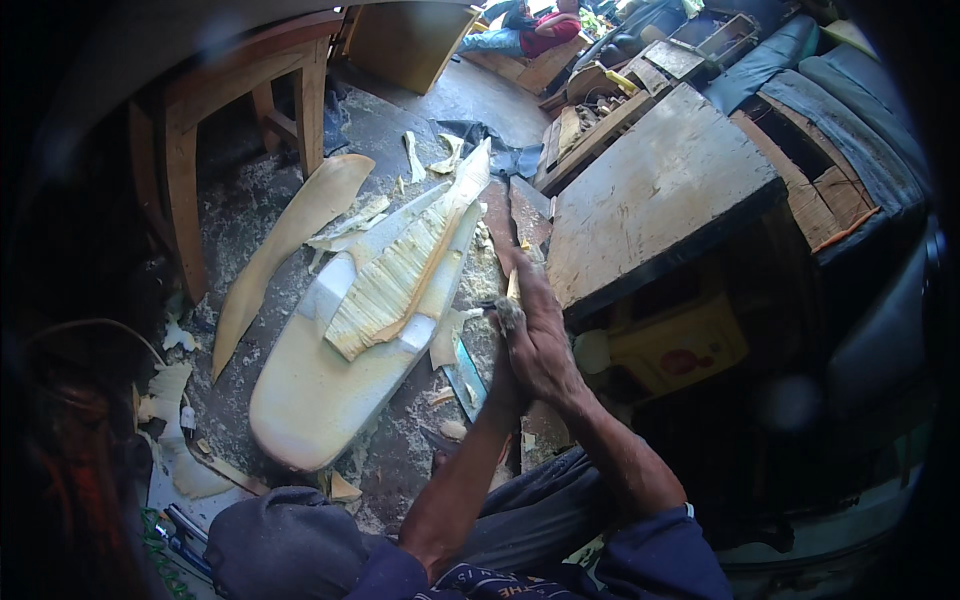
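My right hand (545,345) is pressed up against my left hand (507,362), to the right of the foam work. Its fingers point away from me and lie close together. A small pale sliver and something dark and dusty show between the hands, too little to name. Most of my left hand's fingers are hidden behind the right. Left of the hands lies a long, rounded cream foam seat pad (320,395) on the floor. A ridged, rough-cut yellowish foam piece (385,290) sits on top of it, tapering toward the far end. Neither hand touches the foam.
A curved tan panel (275,250) lies left of the pad, near a wooden stool (185,190). Foam scraps and crumbs litter the floor, with a blue-green strip (465,380) near my hands. At right stand a worn low table (655,195) and a yellow container (680,345). Someone sits far back.
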A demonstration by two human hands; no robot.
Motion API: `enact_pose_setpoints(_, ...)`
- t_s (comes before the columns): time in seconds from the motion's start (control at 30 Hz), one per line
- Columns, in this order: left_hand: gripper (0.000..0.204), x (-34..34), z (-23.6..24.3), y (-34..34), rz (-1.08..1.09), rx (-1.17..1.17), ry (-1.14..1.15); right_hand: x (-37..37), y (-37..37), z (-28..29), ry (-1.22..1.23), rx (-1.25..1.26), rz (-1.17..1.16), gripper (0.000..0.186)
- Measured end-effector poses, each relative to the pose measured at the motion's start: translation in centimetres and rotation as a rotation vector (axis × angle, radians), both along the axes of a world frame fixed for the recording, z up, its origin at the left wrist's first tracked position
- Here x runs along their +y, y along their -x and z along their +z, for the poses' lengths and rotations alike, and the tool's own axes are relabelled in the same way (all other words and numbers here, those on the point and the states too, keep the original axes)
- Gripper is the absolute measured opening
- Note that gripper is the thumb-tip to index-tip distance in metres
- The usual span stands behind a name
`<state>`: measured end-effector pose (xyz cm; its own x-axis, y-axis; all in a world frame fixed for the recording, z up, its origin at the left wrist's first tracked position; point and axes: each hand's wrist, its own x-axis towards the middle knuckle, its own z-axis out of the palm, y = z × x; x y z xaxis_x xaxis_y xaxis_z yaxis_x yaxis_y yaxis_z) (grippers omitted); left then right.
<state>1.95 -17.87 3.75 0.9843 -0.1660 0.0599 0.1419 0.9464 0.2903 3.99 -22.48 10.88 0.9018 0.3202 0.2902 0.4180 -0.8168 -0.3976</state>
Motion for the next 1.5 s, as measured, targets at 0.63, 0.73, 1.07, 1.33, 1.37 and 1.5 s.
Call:
enact_pose_setpoints(0.63,0.064,-5.1,3.7,2.5,-0.360,0.253,0.262,-7.8,-5.3,-0.1,-0.017,0.236,-0.514,0.064)
enact_pose_setpoints(0.73,0.052,-4.2,4.9,3.5,-0.039,-0.032,-0.393,-9.9,-7.5,0.4,-0.314,0.066,-0.625,0.064)
enact_pose_setpoints(1.07,0.039,-0.6,4.0,-1.8,0.338,0.188,-0.612,-5.0,-2.5,-3.8,-0.397,0.291,-0.357,0.062)
enact_pose_setpoints(1.33,0.041,2.6,0.7,-2.4,-0.068,0.363,-0.067,-0.5,1.1,-1.1,-0.168,0.223,-0.239,0.043)
enact_pose_setpoints(1.37,0.042,2.4,0.8,-2.4,-0.019,0.386,-0.027,-0.5,0.9,-1.2,-0.197,0.208,-0.231,0.044)
enact_pose_setpoints(1.5,0.040,1.0,1.3,-1.9,0.127,0.113,-0.071,-1.2,-0.1,-1.4,-0.301,0.275,-0.314,0.039)
